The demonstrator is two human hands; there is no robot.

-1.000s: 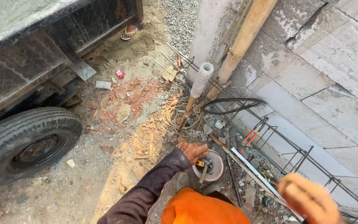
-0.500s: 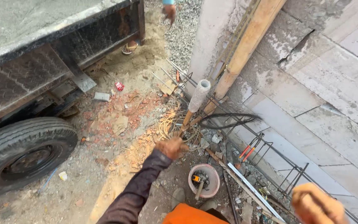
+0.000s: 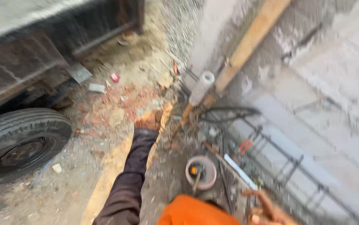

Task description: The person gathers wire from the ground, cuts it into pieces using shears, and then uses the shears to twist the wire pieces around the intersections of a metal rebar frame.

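Note:
The picture is blurred by motion. My left hand (image 3: 148, 121), on a dark-sleeved arm, reaches forward over the dirt beside a pale wooden plank (image 3: 117, 166) lying on the ground. Its fingers look curled, and I cannot make out anything in them. My right hand (image 3: 267, 210) is at the bottom edge, low against the rebar cage (image 3: 287, 175), fingers bent; whether it grips a bar is unclear. Between the hands sits a round pan (image 3: 206, 164) holding a tool with an orange part. An orange garment (image 3: 196, 213) covers my lap.
A truck's tyre (image 3: 19, 143) and dark bed (image 3: 29, 54) fill the left. A white pipe (image 3: 201, 87) and a leaning wooden beam (image 3: 246, 46) stand against the concrete wall (image 3: 337, 83). A black cable loop (image 3: 229, 113), red-handled pliers (image 3: 244, 146) and rubble lie around.
My left hand left the round pan and stretched forward and to the left over the dirt. My right hand dropped lower in view. The view has swung and blurred.

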